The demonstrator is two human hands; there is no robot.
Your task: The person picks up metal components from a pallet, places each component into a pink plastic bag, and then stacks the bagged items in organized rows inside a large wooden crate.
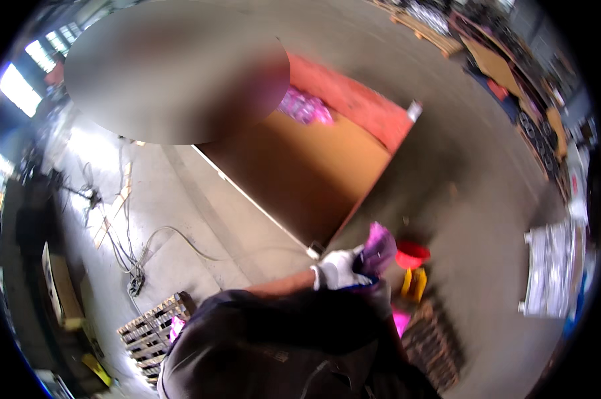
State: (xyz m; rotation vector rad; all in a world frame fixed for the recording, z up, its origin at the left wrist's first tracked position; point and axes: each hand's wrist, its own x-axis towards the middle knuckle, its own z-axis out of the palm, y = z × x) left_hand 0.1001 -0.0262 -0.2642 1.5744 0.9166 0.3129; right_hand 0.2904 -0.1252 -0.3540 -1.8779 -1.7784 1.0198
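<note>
My left hand (340, 267), in a white glove, reaches across the front of my body. Its fingers are closed around the lower part of a crumpled pink-purple plastic bag (379, 247), which sticks up past the glove. My right hand cannot be made out. Just beyond the bag stands a large open crate with a red side wall (353, 93) and a brown floor (313, 159). Several pink-purple plastic bags (305, 108) lie bunched along its far side. A blurred oval hides the crate's far left part.
To the right of my left hand are a red bowl-shaped container (412, 254) and a yellow object (414, 284). Wooden pallets (155, 332) lie at lower left and lower right. Cables (137, 266) trail over the left floor. Wrapped stacks (552, 269) and loaded pallets line the right.
</note>
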